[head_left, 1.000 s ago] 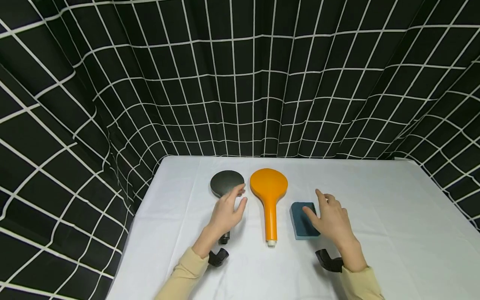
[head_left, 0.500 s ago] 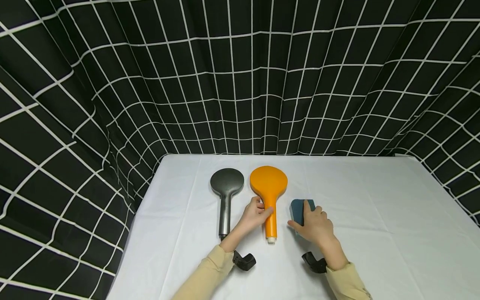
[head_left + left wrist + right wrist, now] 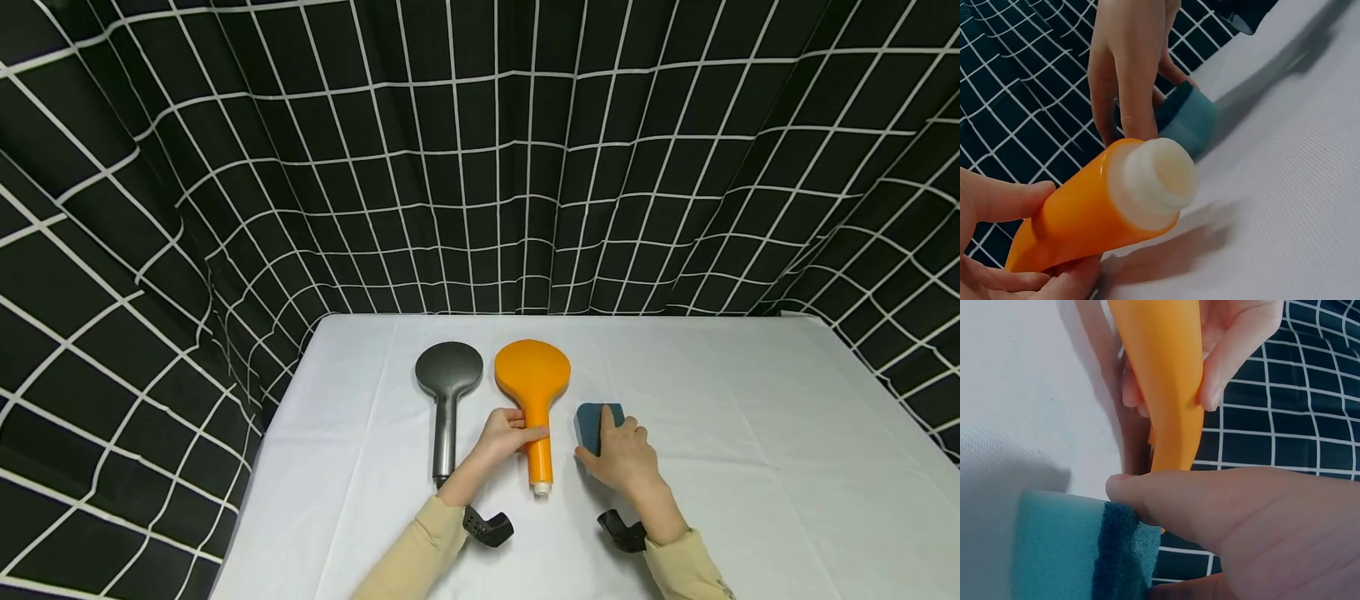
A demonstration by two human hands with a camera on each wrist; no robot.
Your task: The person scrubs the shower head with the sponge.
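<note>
My left hand (image 3: 501,440) holds the handle of an orange shower head (image 3: 531,368), thumb on one side and fingers on the other. The shower head's white threaded end (image 3: 1160,178) points toward me. Just to the right, my right hand (image 3: 628,460) grips a blue sponge (image 3: 588,423) with a darker scouring layer (image 3: 1115,550). Thumb and fingers span the sponge's sides, and the hand covers part of it. The sponge and the orange handle are apart in the head view. Whether the sponge is lifted off the cloth, I cannot tell.
A dark grey shower head (image 3: 450,368) lies left of the orange one, its handle end partly behind my left wrist. White cloth (image 3: 720,417) covers the table. Black curtains with a white grid (image 3: 480,183) stand behind and at both sides. Black wrist mounts (image 3: 487,528) sit on both wrists.
My left hand has moved right from above the grey shower head and taken the orange handle. My right hand has come down and left onto the sponge and taken hold of it.
</note>
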